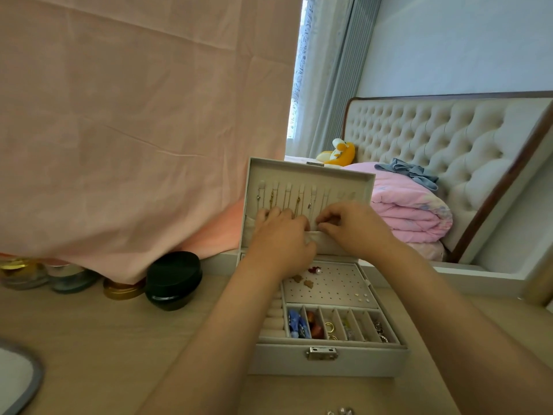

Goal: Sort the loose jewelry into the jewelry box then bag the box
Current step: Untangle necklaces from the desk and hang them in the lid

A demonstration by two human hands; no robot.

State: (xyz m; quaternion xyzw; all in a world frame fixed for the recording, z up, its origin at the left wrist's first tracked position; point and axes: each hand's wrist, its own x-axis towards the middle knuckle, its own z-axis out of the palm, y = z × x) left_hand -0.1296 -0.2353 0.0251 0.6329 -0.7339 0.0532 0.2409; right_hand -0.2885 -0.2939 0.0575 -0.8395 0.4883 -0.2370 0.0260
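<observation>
A white jewelry box stands open on the wooden table, its lid upright. Several necklaces hang from hooks inside the lid. My left hand and my right hand are both at the fabric pocket along the lid's lower edge, fingers pinched close together there. What they pinch is too small to tell. The tray holds earrings on a perforated panel and rings and beads in narrow compartments. A few small shiny pieces lie on the table at the bottom edge.
A black round jar, a gold-lidded jar and glass jars stand at the left under a hanging pink cloth. A grey-rimmed object sits at the lower left. A bed with pink quilt lies beyond.
</observation>
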